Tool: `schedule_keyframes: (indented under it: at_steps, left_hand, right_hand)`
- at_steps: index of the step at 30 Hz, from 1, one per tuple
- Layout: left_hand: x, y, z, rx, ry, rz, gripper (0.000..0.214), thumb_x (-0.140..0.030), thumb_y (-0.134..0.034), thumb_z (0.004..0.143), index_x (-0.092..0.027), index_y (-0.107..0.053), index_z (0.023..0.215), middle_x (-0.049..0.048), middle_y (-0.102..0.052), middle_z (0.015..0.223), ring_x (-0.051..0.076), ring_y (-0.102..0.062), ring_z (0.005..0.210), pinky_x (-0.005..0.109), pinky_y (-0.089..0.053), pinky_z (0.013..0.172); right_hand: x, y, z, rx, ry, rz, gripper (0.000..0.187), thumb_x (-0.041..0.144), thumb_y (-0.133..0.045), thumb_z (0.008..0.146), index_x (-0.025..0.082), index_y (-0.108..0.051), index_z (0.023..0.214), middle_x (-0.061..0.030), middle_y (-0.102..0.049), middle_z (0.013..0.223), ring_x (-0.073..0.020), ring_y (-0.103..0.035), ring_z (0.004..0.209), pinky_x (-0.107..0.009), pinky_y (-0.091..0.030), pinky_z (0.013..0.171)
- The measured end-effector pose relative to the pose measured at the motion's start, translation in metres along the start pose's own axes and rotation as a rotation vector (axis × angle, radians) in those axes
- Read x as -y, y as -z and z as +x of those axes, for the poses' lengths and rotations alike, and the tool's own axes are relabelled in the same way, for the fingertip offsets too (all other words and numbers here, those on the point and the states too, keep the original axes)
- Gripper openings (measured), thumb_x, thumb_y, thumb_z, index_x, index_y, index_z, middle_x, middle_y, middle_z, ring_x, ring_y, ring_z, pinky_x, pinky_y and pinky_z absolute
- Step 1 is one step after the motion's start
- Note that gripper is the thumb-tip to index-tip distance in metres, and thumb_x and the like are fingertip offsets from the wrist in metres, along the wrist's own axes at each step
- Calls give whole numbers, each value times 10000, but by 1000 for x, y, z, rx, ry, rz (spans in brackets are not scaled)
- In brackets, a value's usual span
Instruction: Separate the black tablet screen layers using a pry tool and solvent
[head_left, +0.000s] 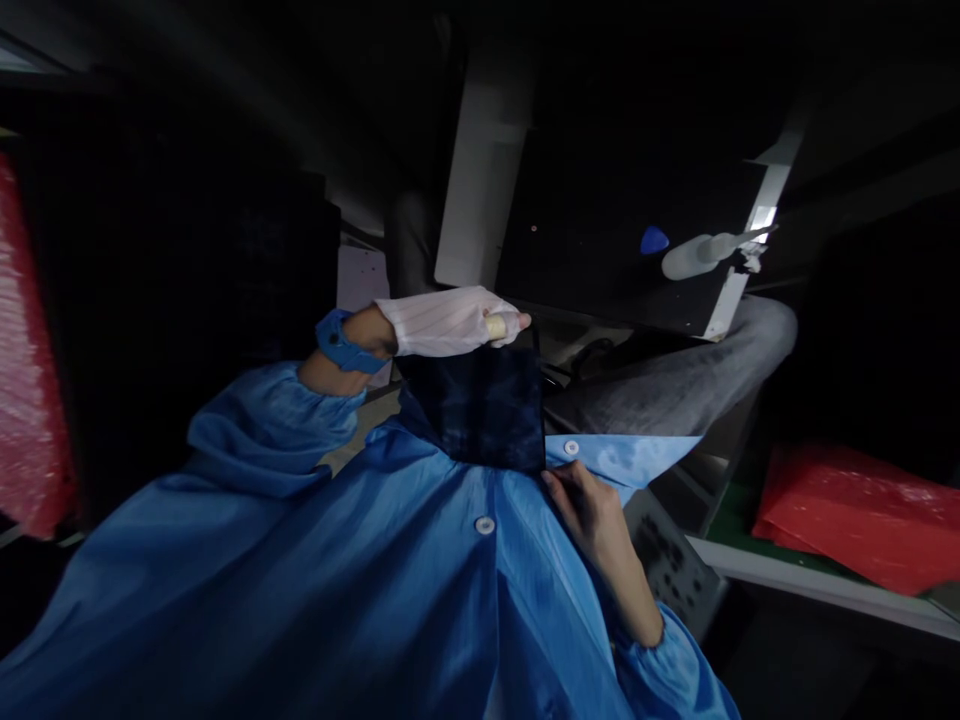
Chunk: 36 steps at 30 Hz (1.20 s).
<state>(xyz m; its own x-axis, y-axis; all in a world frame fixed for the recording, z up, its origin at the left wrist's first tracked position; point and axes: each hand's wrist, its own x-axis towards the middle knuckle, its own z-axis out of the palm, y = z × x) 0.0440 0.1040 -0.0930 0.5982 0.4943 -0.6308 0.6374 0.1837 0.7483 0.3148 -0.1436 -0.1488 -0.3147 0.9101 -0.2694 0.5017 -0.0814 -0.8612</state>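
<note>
A dark, glossy, flat panel like a display screen [480, 405] is held in front of my blue coat, its surface faintly reflective. My left hand [457, 322], in a white glove with a yellowish cover on one finger, grips the panel's far edge. A blue strap [346, 343] circles my left wrist. My bare right hand [589, 500] pinches the panel's near right corner between thumb and fingers.
Ahead stands a table with a black mat [600, 220]. On it are a blue triangular pick [654, 240] and a white squeeze bottle [690, 257] with a thin spout. Red plastic wrapping [862, 515] lies on a shelf at right; more red wrapping [30, 370] hangs at left.
</note>
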Motion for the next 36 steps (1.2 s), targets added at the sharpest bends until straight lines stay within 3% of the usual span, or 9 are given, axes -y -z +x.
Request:
schedule_keyframes:
  at_steps: [7, 12, 21, 36]
  left_hand:
    - [2, 0, 1, 29, -69, -6, 487, -372, -482, 1154, -212, -425, 698, -48, -407, 650, 106, -358, 636, 316, -325, 769]
    - [2, 0, 1, 23, -40, 0, 426, -273, -482, 1131, -207, -446, 711, -56, -406, 654, 97, -330, 622, 299, -319, 774]
    - [0, -2, 9, 47, -59, 9, 437, -247, -472, 1127, -210, -418, 695, -56, -400, 652, 90, -344, 609, 309, -319, 756]
    - [0, -2, 3, 38, 14, 2, 406, -232, -488, 1123, -204, -450, 720, -46, -445, 705, 98, -372, 657, 305, -294, 742]
  right_hand:
    - [3, -3, 5, -56, 66, -62, 339, 445, -518, 1230, 260, -666, 988, -37, -789, 819, -209, -779, 673, -291, -589, 629]
    - [3, 0, 3, -23, 57, -70, 358, 449, -495, 1238, 257, -654, 981, -35, -787, 813, -200, -766, 644, -290, -585, 625]
    - [-4, -2, -3, 73, -35, 7, 324, 453, -517, 1215, 270, -646, 981, -33, -782, 816, -226, -766, 665, -306, -582, 641]
    - [-7, -8, -10, 54, -61, 37, 392, 507, -491, 1222, 277, -608, 927, -29, -770, 773, -215, -747, 630, -296, -558, 600]
